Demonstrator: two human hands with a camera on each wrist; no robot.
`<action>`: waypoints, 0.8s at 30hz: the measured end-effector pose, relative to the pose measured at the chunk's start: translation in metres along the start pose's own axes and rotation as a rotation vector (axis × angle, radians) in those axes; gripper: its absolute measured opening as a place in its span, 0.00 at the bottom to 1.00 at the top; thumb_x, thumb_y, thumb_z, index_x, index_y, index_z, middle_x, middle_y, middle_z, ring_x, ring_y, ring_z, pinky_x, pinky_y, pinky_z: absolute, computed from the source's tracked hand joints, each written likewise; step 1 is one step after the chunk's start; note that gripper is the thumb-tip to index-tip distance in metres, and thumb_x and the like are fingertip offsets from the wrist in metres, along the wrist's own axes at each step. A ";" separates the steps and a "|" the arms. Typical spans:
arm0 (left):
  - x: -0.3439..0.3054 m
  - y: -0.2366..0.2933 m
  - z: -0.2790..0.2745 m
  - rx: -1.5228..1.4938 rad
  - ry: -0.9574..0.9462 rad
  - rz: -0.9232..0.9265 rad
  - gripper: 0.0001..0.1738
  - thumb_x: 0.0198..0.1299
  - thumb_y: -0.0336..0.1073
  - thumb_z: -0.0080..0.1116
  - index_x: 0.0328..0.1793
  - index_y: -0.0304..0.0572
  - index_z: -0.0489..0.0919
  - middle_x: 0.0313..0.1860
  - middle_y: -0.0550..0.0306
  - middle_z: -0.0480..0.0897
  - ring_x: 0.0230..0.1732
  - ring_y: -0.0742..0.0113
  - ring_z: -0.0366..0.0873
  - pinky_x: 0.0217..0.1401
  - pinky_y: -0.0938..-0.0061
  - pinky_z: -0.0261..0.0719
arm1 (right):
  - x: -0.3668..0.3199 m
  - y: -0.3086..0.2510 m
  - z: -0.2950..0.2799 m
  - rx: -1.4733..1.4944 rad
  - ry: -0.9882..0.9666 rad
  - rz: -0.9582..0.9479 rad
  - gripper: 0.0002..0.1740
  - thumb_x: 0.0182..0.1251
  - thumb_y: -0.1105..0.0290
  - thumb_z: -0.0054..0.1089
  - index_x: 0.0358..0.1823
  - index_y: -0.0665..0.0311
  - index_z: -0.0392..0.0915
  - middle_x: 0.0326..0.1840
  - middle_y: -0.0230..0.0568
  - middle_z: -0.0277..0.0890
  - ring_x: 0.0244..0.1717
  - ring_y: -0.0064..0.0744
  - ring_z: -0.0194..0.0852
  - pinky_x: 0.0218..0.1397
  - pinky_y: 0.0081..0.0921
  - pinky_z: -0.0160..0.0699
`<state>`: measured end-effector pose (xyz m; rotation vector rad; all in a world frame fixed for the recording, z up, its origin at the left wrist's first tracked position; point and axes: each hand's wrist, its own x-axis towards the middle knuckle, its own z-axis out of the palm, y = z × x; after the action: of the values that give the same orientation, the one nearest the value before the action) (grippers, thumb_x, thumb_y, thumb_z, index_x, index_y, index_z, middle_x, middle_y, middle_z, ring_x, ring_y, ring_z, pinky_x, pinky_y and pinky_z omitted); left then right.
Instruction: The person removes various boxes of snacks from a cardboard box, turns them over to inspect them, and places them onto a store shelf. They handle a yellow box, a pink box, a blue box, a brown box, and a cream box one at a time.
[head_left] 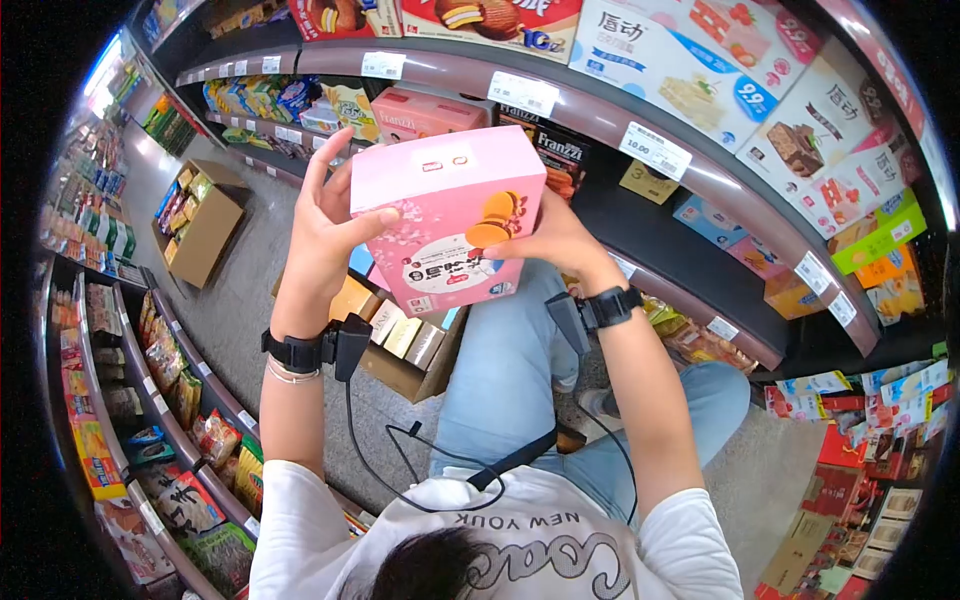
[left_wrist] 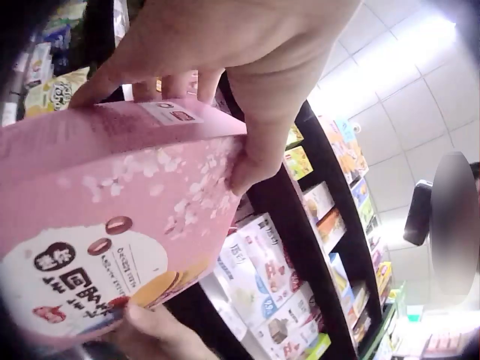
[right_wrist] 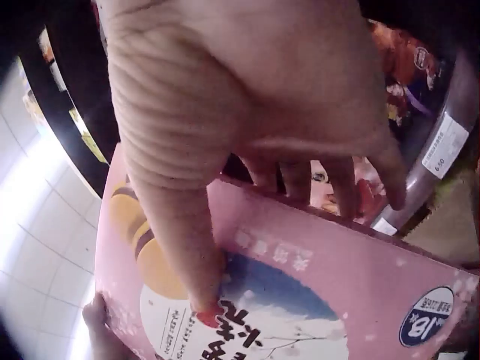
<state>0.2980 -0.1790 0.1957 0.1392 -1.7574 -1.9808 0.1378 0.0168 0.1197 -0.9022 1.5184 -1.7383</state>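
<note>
A pink snack box (head_left: 450, 220) with printed flowers and round cookies is held up in front of the body, between both hands. My left hand (head_left: 325, 220) grips its left side, thumb on the printed face and the other fingers round the back edge, one of them raised. From the right, my right hand (head_left: 560, 240) holds the box with its thumb pressed over the printed face. In the left wrist view the left thumb (left_wrist: 251, 161) lies at the box's edge. The right wrist view shows the right thumb (right_wrist: 184, 255) across the front, by the lettering.
An open carton (head_left: 400, 378) of small boxes stands on the floor below the held box. Another carton (head_left: 205, 240) of packets sits farther left. A curved shelf (head_left: 640, 250) with snack boxes runs ahead and right; packed shelves (head_left: 150, 430) line the left. Cables (head_left: 350, 440) hang from both wrists.
</note>
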 end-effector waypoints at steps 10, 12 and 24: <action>-0.005 -0.098 0.059 0.033 -0.123 -0.184 0.45 0.43 0.29 0.75 0.68 0.36 0.63 0.58 0.55 0.75 0.58 0.69 0.74 0.61 0.72 0.73 | -0.082 0.036 -0.039 -0.030 0.318 -0.061 0.47 0.40 0.70 0.81 0.64 0.67 0.64 0.58 0.42 0.73 0.61 0.33 0.70 0.67 0.31 0.66; -0.004 -0.107 0.065 0.053 -0.107 -0.200 0.44 0.43 0.29 0.76 0.67 0.36 0.65 0.56 0.56 0.76 0.56 0.69 0.75 0.59 0.72 0.74 | -0.090 0.044 -0.039 0.023 0.366 -0.054 0.46 0.42 0.70 0.80 0.64 0.66 0.64 0.59 0.42 0.72 0.62 0.33 0.69 0.67 0.31 0.66; 0.009 -0.118 0.073 0.067 -0.081 -0.217 0.44 0.41 0.30 0.77 0.66 0.34 0.67 0.55 0.55 0.78 0.54 0.69 0.77 0.58 0.73 0.76 | -0.088 0.059 -0.050 0.017 0.379 -0.065 0.41 0.47 0.74 0.77 0.63 0.68 0.64 0.59 0.41 0.72 0.60 0.32 0.71 0.65 0.31 0.70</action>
<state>0.2281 -0.1102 0.0968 0.2866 -1.9316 -2.1047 0.1471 0.1104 0.0493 -0.6418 1.7215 -2.0529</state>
